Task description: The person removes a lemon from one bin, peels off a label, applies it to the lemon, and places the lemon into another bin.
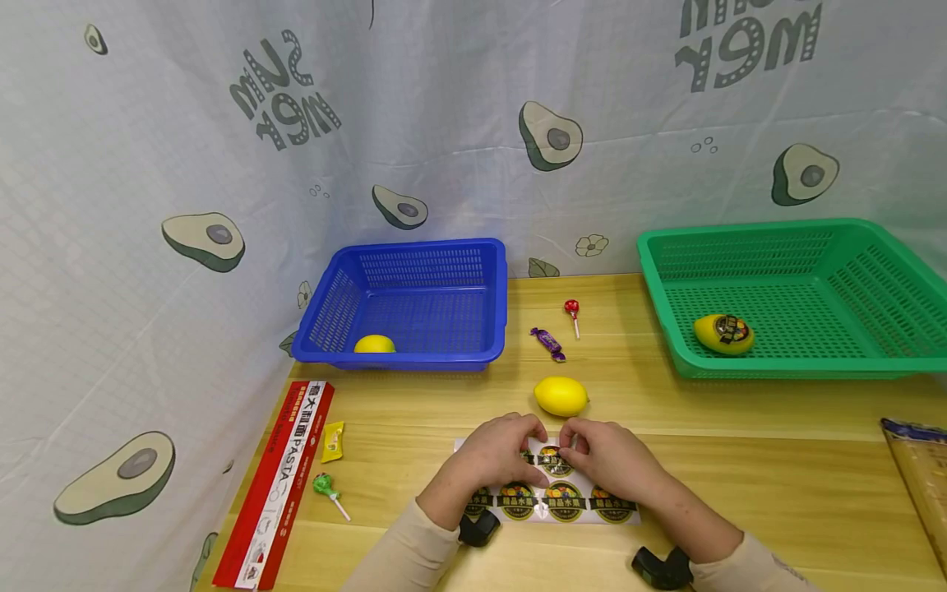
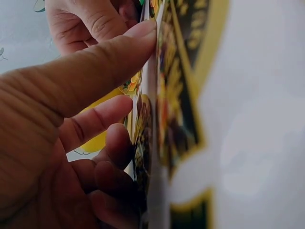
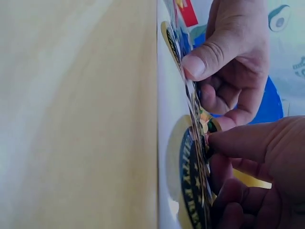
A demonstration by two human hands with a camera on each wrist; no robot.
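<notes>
Near the front edge of the wooden table (image 1: 740, 469), at six o'clock in the head view, lies a white sticker sheet (image 1: 551, 493) of round black-and-gold fruit labels. Both hands work on its far edge. The left hand (image 1: 497, 452) has its thumb flat against the sheet with the other fingers curled behind, pinning the backing. The right hand (image 1: 607, 459) pinches at the rim of one round sticker (image 1: 553, 460) between thumb and fingertip, and the right wrist view shows that label's edge lifted off the backing.

A likely slip, as I judge it: the thin label could crease or fold onto itself if pulled too sharply, or the whole sheet could lift if the left hand's pressure eases.

Just beyond the hands, at twelve o'clock, sits a bare yellow lemon (image 1: 561, 395). Farther back are a purple wrapped candy (image 1: 548, 343) and a red lollipop (image 1: 572, 315). At eleven o'clock a blue basket (image 1: 422, 255) holds another lemon (image 1: 374, 344); at two o'clock a green basket (image 1: 740, 234) holds a lemon that already wears a label (image 1: 724, 334). At nine o'clock lie a red pasta box (image 1: 277, 485), a yellow sachet (image 1: 332, 441) and a green lollipop (image 1: 327, 492). An avocado-print cloth (image 1: 222, 164) hangs behind and to the left.
</notes>
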